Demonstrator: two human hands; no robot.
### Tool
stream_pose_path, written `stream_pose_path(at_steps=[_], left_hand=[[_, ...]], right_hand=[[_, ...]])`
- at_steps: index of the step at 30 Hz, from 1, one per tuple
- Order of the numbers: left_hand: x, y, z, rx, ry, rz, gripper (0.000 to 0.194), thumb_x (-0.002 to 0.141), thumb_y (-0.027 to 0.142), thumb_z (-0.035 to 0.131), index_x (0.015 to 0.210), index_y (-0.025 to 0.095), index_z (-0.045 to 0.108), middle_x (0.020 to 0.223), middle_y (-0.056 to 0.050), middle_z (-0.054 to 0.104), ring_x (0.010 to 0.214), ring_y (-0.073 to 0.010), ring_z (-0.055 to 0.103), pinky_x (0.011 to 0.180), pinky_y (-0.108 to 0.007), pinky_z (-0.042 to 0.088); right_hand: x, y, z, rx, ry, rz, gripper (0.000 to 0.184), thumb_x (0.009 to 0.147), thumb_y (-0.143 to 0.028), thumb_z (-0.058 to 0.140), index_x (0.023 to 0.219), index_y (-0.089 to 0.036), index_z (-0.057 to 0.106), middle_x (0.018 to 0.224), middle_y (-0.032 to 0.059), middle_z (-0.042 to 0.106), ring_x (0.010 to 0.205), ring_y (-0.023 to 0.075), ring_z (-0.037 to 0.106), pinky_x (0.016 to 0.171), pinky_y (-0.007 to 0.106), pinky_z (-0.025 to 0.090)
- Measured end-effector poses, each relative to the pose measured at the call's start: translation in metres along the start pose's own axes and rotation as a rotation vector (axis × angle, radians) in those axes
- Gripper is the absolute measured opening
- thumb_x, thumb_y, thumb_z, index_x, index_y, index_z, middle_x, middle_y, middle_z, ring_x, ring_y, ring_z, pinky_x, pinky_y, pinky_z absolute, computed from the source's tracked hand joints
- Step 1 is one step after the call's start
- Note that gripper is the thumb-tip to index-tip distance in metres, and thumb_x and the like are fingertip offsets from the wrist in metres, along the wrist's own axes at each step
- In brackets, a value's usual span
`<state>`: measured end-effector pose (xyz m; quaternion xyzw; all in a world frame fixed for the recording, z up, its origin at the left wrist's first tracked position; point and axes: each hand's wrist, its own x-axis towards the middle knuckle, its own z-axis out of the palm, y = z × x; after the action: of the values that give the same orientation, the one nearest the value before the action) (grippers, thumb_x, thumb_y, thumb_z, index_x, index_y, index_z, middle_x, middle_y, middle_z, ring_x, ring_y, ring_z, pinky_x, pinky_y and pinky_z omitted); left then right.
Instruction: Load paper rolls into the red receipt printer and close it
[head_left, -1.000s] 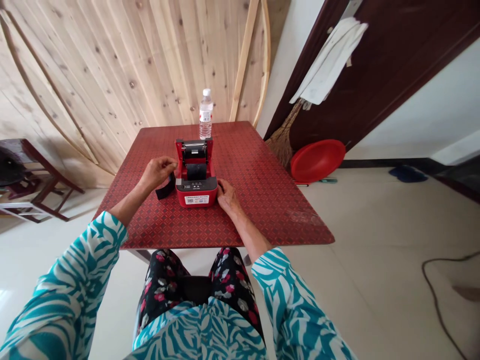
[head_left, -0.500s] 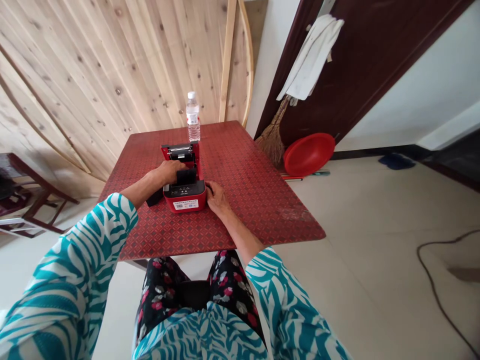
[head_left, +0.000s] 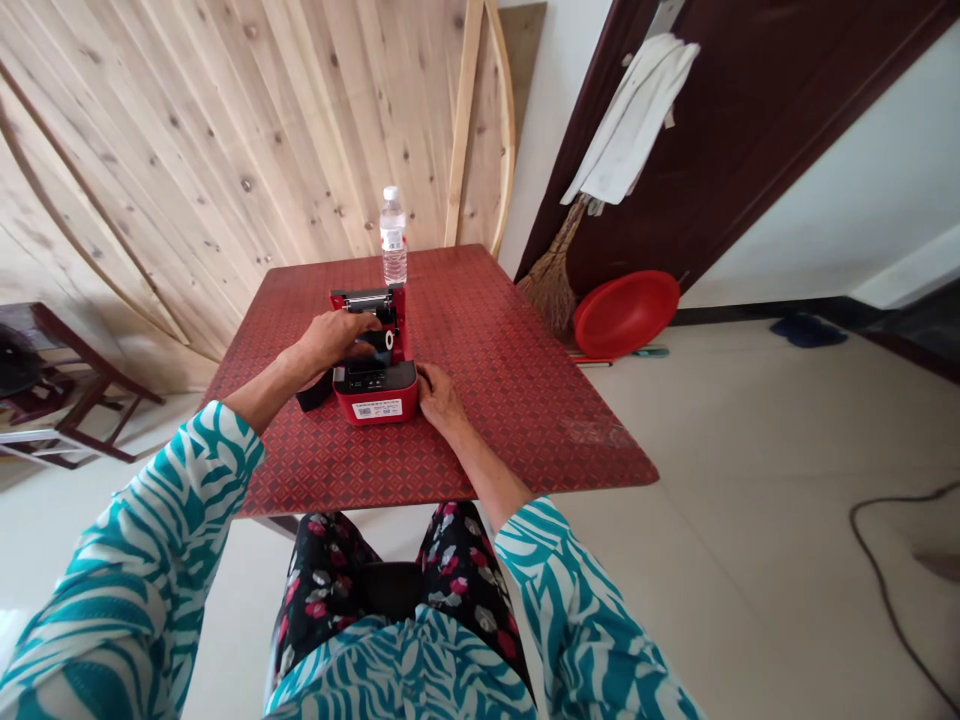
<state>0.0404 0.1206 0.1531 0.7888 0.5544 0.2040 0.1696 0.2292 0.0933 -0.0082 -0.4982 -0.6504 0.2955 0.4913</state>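
Observation:
A red and black label printer point(head_left: 379, 409) stands on the patterned table with its lid point(head_left: 367, 300) raised. Over the open compartment, my left hand point(head_left: 335, 338) has its fingers closed around a black ribbon roll point(head_left: 381, 343), whose pale core end faces right. The fingertips are partly hidden by the roll and the printer. My right hand point(head_left: 441, 397) grips the printer's right side, with thumb and fingers curled against the casing. Left of the printer, partly behind my left forearm, lies a black object point(head_left: 313, 393) that I cannot identify.
A water bottle point(head_left: 393, 240) stands behind the printer on the red table point(head_left: 510, 390). On the right are a broom point(head_left: 551, 285), a red basin point(head_left: 627, 313) and a hanging white cloth point(head_left: 634, 120). A wooden chair point(head_left: 90, 390) is at left; a cable point(head_left: 874, 565) crosses the floor.
My left hand has risen slightly, and the black roll has turned so that its pale core end shows. My right hand stays at the printer's side. The view has shifted a little.

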Motion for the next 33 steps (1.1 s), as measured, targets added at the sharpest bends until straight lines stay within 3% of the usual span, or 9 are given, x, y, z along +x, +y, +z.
stream_pose_path(at_steps=[4, 7, 10, 14, 20, 26, 28, 30, 33], left_hand=[[-0.027, -0.017, -0.013, -0.260, 0.194, 0.137, 0.031, 0.066, 0.026, 0.083, 0.094, 0.022, 0.070, 0.071, 0.002, 0.064, 0.065, -0.0134, 0.059, 0.060, -0.021, 0.042], [-0.043, -0.048, -0.020, -0.628, 0.366, 0.187, 0.040, 0.067, 0.036, 0.084, 0.100, 0.020, 0.068, 0.080, 0.000, 0.070, 0.066, -0.0126, 0.062, 0.063, -0.023, 0.048], [-0.050, -0.095, -0.021, -0.900, 0.485, 0.131, 0.048, 0.064, 0.040, 0.086, 0.102, 0.021, 0.066, 0.090, -0.002, 0.073, 0.077, -0.0150, 0.067, 0.070, -0.025, 0.053], [-0.049, -0.153, -0.008, -1.054, 0.513, -0.055, 0.044, 0.059, 0.042, 0.085, 0.091, 0.020, 0.064, 0.077, 0.000, 0.071, 0.065, -0.0138, 0.065, 0.059, -0.023, 0.051], [-0.043, -0.174, 0.022, -0.798, 0.296, -0.218, 0.044, 0.060, 0.030, 0.079, 0.097, 0.017, 0.061, 0.090, -0.003, 0.072, 0.083, -0.0174, 0.068, 0.078, -0.030, 0.053], [-0.038, -0.180, 0.021, -0.589, 0.126, -0.220, 0.048, 0.065, 0.028, 0.073, 0.110, 0.015, 0.062, 0.102, -0.008, 0.073, 0.090, -0.0223, 0.069, 0.080, -0.035, 0.056], [-0.038, -0.182, 0.015, -0.538, 0.161, -0.221, 0.050, 0.069, 0.027, 0.069, 0.116, 0.014, 0.062, 0.104, -0.010, 0.073, 0.093, -0.0233, 0.069, 0.083, -0.037, 0.056], [-0.039, -0.177, 0.008, -0.440, 0.302, -0.185, 0.049, 0.075, 0.030, 0.063, 0.121, 0.015, 0.061, 0.113, -0.012, 0.071, 0.101, -0.0239, 0.067, 0.090, -0.039, 0.054], [-0.041, -0.157, -0.001, -0.136, 0.408, -0.022, 0.047, 0.082, 0.038, 0.058, 0.124, 0.019, 0.061, 0.128, -0.012, 0.064, 0.118, -0.0266, 0.059, 0.104, -0.044, 0.045]], right_hand=[[-0.001, 0.003, 0.001, -0.008, 0.015, -0.029, 0.029, 0.088, -0.022, 0.045, 0.104, -0.023, 0.069, 0.107, 0.0067, 0.073, 0.102, 0.0211, 0.066, 0.097, 0.041, 0.049], [-0.002, 0.006, 0.001, 0.004, 0.013, -0.034, 0.029, 0.087, -0.024, 0.045, 0.103, -0.023, 0.070, 0.107, 0.0070, 0.073, 0.102, 0.0221, 0.066, 0.097, 0.042, 0.050], [-0.003, 0.007, 0.000, 0.039, 0.015, -0.034, 0.028, 0.086, -0.026, 0.046, 0.101, -0.023, 0.070, 0.105, 0.0064, 0.074, 0.101, 0.0230, 0.066, 0.096, 0.043, 0.050], [-0.004, 0.005, -0.002, 0.031, 0.025, -0.031, 0.028, 0.086, -0.030, 0.046, 0.100, -0.021, 0.070, 0.103, 0.0080, 0.074, 0.098, 0.0244, 0.067, 0.093, 0.043, 0.051], [-0.006, -0.002, -0.007, 0.025, 0.008, -0.022, 0.029, 0.087, -0.033, 0.046, 0.100, -0.021, 0.069, 0.102, 0.0082, 0.074, 0.098, 0.0241, 0.067, 0.091, 0.041, 0.051], [-0.006, -0.003, -0.008, 0.024, -0.005, -0.006, 0.030, 0.087, -0.034, 0.046, 0.101, -0.021, 0.069, 0.104, 0.0086, 0.074, 0.099, 0.0246, 0.067, 0.092, 0.043, 0.051], [-0.006, -0.003, -0.008, 0.022, -0.006, -0.007, 0.030, 0.087, -0.035, 0.046, 0.101, -0.021, 0.069, 0.104, 0.0086, 0.074, 0.100, 0.0246, 0.066, 0.093, 0.043, 0.051], [-0.006, -0.002, -0.008, 0.020, -0.009, -0.011, 0.030, 0.087, -0.034, 0.046, 0.101, -0.021, 0.069, 0.104, 0.0083, 0.074, 0.100, 0.0244, 0.066, 0.093, 0.043, 0.051], [-0.006, -0.001, -0.007, 0.016, 0.000, -0.020, 0.029, 0.087, -0.033, 0.047, 0.101, -0.021, 0.069, 0.104, 0.0080, 0.074, 0.100, 0.0239, 0.067, 0.093, 0.043, 0.051]])
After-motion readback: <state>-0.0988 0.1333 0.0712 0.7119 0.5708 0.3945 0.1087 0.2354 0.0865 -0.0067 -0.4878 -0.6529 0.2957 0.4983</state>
